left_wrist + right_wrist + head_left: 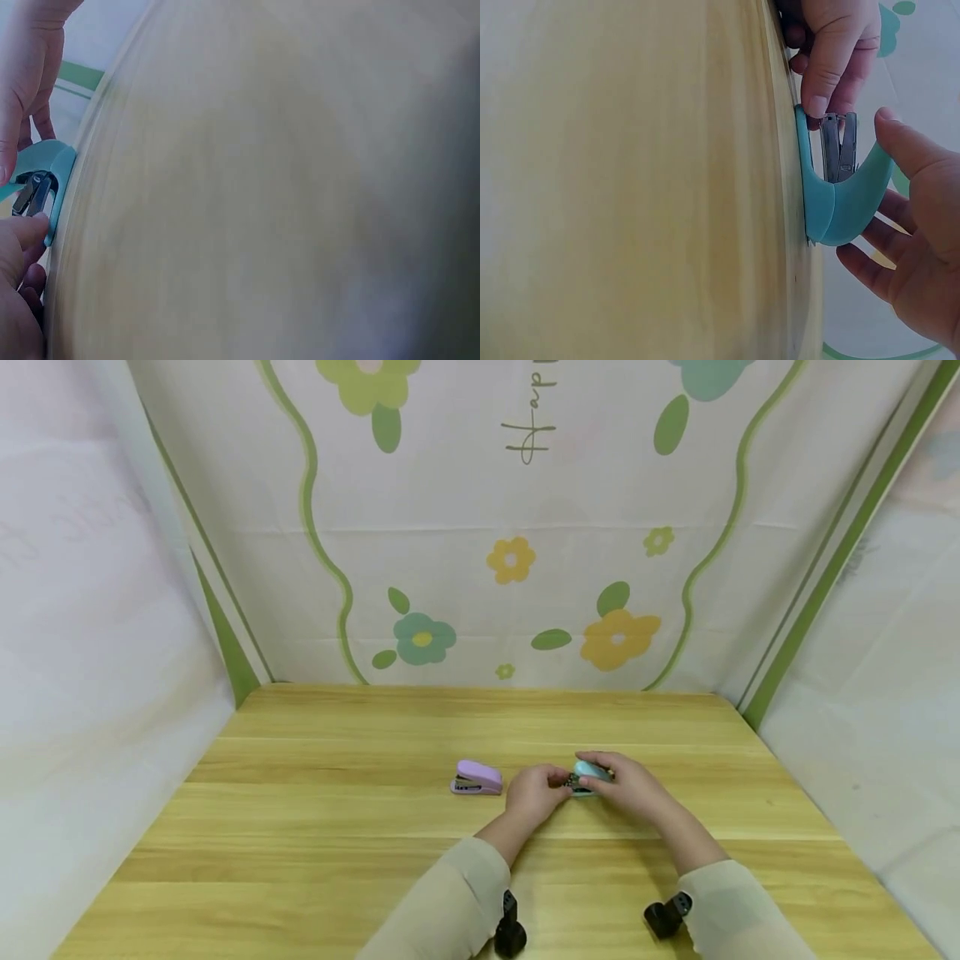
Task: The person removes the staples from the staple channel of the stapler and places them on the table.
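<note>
A teal stapler [592, 770] stands on the wooden table, its top arm raised from the base and its metal staple channel [831, 150] exposed. My left hand [534, 795] pinches the front end, thumb at the tip of the channel in the right wrist view. From the other side my right hand [630, 787] holds the raised top arm, with the thumb [907, 146] on its end and the fingers behind. Both hands also show at the left edge of the left wrist view. Left of them sits a lilac stapler [477, 777], untouched, its mouth partly apart.
The light wooden table [337, 860] runs back to a white cloth wall [450, 493] printed with flowers. Cloth panels also stand on the left and right sides. Small black cameras [512, 931] hang at both sleeves.
</note>
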{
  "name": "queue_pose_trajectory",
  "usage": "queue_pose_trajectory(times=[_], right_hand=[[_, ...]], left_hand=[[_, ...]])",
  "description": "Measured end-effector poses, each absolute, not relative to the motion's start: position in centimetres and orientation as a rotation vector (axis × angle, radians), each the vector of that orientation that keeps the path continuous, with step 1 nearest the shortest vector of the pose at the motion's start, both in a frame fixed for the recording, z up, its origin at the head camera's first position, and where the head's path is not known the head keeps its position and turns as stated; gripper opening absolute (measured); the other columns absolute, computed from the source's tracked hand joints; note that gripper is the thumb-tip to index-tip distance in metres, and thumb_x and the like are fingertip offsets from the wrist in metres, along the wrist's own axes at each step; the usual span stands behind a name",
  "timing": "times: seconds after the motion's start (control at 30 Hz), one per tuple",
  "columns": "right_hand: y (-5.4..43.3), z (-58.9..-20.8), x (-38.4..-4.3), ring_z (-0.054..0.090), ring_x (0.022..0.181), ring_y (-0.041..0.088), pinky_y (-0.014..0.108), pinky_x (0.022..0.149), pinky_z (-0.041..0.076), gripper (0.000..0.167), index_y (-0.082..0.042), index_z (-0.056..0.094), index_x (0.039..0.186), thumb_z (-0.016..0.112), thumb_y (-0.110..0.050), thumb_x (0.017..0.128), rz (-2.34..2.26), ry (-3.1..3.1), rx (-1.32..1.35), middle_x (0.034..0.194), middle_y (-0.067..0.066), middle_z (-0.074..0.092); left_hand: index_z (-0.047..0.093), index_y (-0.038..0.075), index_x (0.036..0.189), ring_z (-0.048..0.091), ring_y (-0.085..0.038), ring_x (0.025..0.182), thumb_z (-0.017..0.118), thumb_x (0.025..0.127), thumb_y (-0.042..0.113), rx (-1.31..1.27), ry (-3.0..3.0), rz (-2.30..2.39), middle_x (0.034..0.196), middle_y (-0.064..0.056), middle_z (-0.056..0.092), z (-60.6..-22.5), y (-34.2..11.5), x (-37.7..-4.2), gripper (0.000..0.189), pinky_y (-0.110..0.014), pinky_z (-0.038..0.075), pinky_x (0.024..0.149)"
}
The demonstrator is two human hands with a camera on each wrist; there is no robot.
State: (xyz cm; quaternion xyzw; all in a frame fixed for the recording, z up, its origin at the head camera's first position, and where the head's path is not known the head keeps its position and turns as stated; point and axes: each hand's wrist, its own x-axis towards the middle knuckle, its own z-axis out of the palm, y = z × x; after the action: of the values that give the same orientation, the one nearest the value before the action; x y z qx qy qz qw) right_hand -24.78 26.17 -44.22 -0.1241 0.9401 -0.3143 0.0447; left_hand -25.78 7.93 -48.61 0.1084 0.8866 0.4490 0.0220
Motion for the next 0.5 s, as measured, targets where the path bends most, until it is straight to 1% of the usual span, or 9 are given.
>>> queue_pose_trajectory(times=[0.17, 0.3, 0.5], right_hand=[[26.15, -44.12, -24.76, 0.054, 0.126, 0.036, 0.054, 0.100, 0.047, 0.043, -0.019, 0.057, 0.138, 0.059, -0.033, 0.098, -0.958, 2.875, -0.397, 0.139, 0.014, 0.057], [26.15, -44.05, -24.75, 0.056, 0.123, 0.035, 0.053, 0.097, 0.048, 0.041, -0.017, 0.056, 0.138, 0.057, -0.031, 0.099, -0.956, 2.861, -0.398, 0.137, 0.015, 0.058], [26.22, -44.16, -24.55, 0.054, 0.126, 0.037, 0.056, 0.100, 0.046, 0.042, -0.015, 0.054, 0.139, 0.054, -0.031, 0.101, -0.965, 2.844, -0.402, 0.138, 0.016, 0.056]], left_hand=[[0.077, 0.017, 0.103, 0.069, -0.014, 0.096, 0.077, 0.085, 0.021, 0.348, 2.823, 1.351, 0.100, 0.005, 0.076, -48.94, 8.08, -25.84, 0.018, -0.033, 0.054, 0.086], [0.077, 0.018, 0.103, 0.070, -0.013, 0.096, 0.077, 0.085, 0.023, 0.351, 2.840, 1.342, 0.099, 0.006, 0.076, -48.95, 8.10, -25.78, 0.019, -0.032, 0.054, 0.086], [0.078, 0.021, 0.101, 0.069, -0.009, 0.095, 0.078, 0.083, 0.025, 0.365, 2.858, 1.315, 0.097, 0.010, 0.076, -48.95, 8.14, -25.80, 0.018, -0.028, 0.053, 0.085]])
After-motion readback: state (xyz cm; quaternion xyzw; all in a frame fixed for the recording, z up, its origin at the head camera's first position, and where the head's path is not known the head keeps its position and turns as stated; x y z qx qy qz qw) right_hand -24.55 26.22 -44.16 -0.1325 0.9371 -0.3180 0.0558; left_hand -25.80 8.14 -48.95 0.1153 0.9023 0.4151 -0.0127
